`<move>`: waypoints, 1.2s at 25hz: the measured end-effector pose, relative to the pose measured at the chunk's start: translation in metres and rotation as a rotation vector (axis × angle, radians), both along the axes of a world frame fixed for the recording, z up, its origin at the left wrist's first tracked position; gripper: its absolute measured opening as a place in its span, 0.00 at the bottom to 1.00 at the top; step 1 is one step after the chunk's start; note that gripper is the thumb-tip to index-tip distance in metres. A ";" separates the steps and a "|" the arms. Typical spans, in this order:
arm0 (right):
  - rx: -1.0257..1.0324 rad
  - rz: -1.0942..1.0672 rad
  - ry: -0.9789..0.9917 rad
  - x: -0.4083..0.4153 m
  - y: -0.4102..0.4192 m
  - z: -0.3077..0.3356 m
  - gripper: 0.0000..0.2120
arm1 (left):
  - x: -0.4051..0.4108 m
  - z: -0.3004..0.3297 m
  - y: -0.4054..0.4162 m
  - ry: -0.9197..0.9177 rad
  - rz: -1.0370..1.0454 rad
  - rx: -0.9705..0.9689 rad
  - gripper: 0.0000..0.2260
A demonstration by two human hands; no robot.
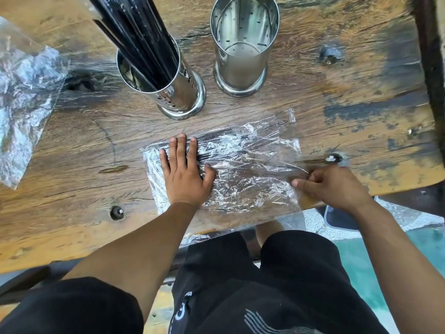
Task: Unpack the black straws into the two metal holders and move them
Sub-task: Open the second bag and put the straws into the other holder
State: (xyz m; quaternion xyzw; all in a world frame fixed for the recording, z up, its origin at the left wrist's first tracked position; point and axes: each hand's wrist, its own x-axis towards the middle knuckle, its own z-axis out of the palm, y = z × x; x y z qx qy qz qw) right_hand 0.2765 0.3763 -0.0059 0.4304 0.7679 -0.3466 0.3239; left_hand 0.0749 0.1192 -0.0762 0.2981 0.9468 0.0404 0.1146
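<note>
A worn wooden table (313, 75), cracked, dark-stained and studded with bolts, fills the view from above; beyond its near edge lie pale concrete and a green-painted floor, with a grey shoe (337, 219) showing under the near right corner. The person stands at that near edge in black shorts.

Near the far edge stand two perforated steel holders, close together but apart. The left holder (178, 92) is packed with black straws (134, 32) that lean toward the far left corner. The right holder (243, 51) is empty, its floor visible.

At the middle of the near edge lies a crinkled clear pack (240, 169) with more black straws (212, 143) inside, bunched along its far side. The left hand (184, 172) lies flat, fingers spread, pressing down the pack's left end. The right hand (334, 185) is curled at the pack's right end, thumb and fingers pinching the plastic just off the table's edge.

A loose clear wrapper (24, 97) lies crumpled along the left edge, well apart from the holders. Nothing stands between the pack and the empty holder.
</note>
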 end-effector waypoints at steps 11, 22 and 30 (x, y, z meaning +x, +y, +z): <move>0.006 -0.053 -0.041 -0.003 0.014 -0.002 0.09 | 0.000 -0.001 0.000 0.014 0.007 0.004 0.32; -0.221 -0.503 0.375 -0.087 0.001 -0.008 0.16 | 0.000 -0.004 -0.001 0.020 0.008 0.021 0.31; -0.668 -0.761 0.323 -0.099 0.000 -0.004 0.12 | -0.002 -0.005 -0.003 0.012 -0.009 0.047 0.32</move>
